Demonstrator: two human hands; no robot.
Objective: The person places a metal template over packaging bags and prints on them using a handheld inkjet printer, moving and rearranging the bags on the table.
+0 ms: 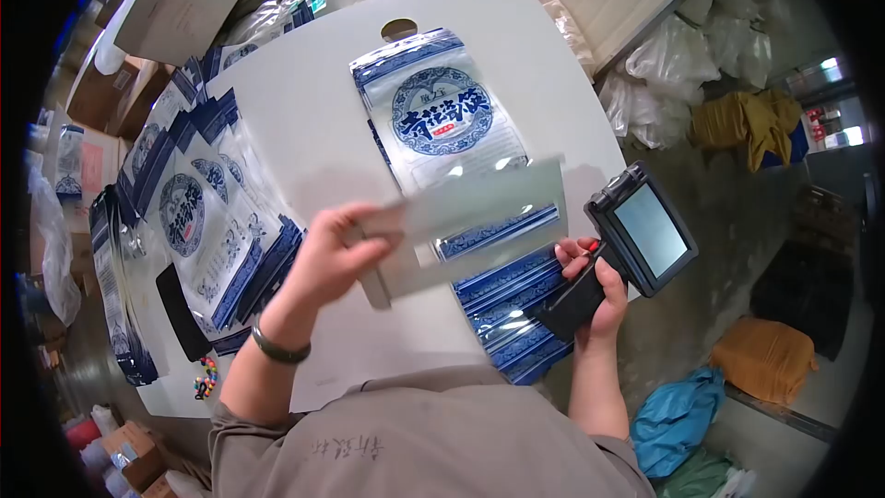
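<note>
My left hand (346,254) grips one end of a flat, greyish frame (479,186) with a long rectangular opening, blurred by motion. It hangs over a stack of blue-and-white printed bags (442,111) at the middle of the white table (295,111). Right of the stack, my right hand (599,290) is closed around the black handle of a handheld device (650,231) with a lit screen. More blue-patterned bag edges (516,304) show through and below the frame.
Fanned bags (198,212) lie on the table's left side, near a black phone-like object (182,312) and a beaded string (206,378). Boxes (175,9) stand at the back left. Plastic bags (654,83) hang at the right, and wrapped bundles (763,360) lie below.
</note>
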